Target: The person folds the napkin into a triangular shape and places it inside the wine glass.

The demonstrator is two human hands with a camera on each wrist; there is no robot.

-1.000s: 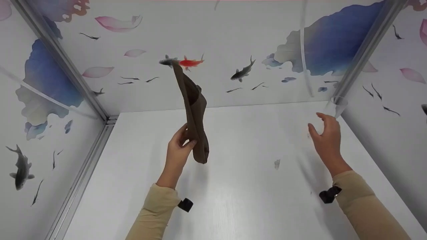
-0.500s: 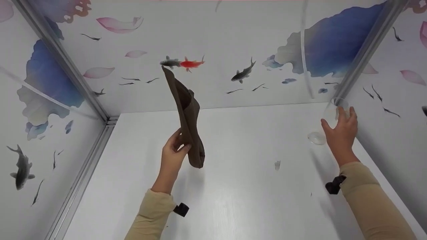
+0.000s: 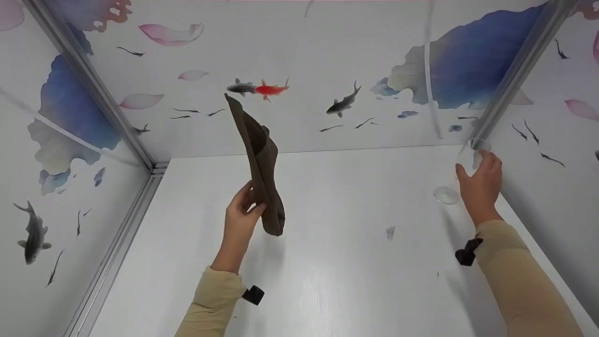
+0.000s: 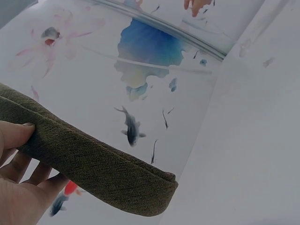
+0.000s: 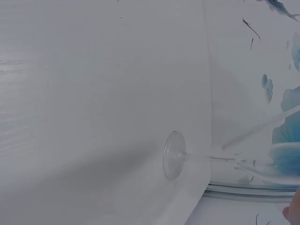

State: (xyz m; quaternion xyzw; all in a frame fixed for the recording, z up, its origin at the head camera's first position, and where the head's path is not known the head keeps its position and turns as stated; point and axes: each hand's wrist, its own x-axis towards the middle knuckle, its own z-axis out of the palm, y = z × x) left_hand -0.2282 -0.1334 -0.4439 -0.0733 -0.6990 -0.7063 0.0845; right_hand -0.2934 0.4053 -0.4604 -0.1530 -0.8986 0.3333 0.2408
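My left hand (image 3: 241, 213) pinches a brown woven-cloth slipper (image 3: 269, 182), thumb on the near side and fingers behind. It is raised and tilted, with its dark opening near the upper end. In the left wrist view the cloth (image 4: 103, 164) slants across the lower left, one rounded end showing. My right hand (image 3: 482, 187) curls round the bowl of a clear wine glass (image 3: 477, 145) at the table's far right. The glass's foot (image 5: 174, 154) and thin stem show in the right wrist view. Only a fingertip of that hand appears there, so the contact is mostly hidden.
The white table (image 3: 337, 262) meets a back wall (image 3: 290, 37) and side walls printed with fish, petals and blue leaves. Metal rails (image 3: 89, 79) run along the corners. A small grey mark (image 3: 390, 232) lies on the table right of centre.
My right hand has moved right to the wine glass, and its fingers have drawn in around the bowl. My left hand has shifted slightly left and down, with the slipper leaning further left.
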